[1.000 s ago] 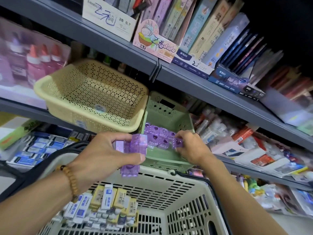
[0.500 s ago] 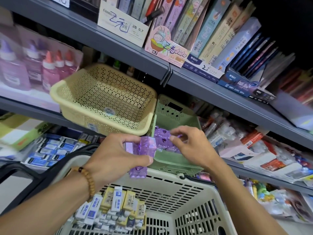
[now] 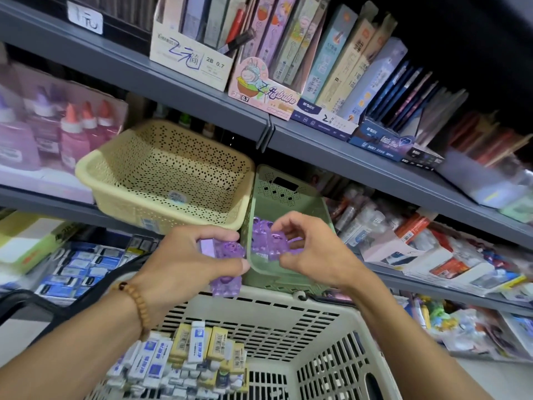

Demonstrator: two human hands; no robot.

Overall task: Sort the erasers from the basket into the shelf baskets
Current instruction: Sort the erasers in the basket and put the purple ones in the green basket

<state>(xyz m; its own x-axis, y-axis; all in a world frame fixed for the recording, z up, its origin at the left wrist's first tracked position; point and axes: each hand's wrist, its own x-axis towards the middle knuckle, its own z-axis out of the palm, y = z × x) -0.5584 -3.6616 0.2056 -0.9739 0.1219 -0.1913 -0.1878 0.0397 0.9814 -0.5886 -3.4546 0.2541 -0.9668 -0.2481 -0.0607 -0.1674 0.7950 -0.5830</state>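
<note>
1. Left hand [image 3: 184, 264] gripping a stack of purple erasers [image 3: 225, 265] beside the green basket [image 3: 285, 203].
2. Right hand [image 3: 311, 252] over that basket — fingers curled; whether pinching an eraser, cannot tell.
3. More purple erasers inside — wrapped erasers [image 3: 190, 356] in the shopping basket [image 3: 288, 316] below.

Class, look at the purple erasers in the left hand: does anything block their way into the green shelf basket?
Nothing visible does. The left hand holds the purple erasers just beside the green basket, whose top is open; the right hand hovers over it.

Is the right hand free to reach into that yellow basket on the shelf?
Probably yes. The right hand hovers at the green basket, right beside the yellow basket, whose open top has nothing over it. Its fingers look curled, apparently holding nothing.
</note>
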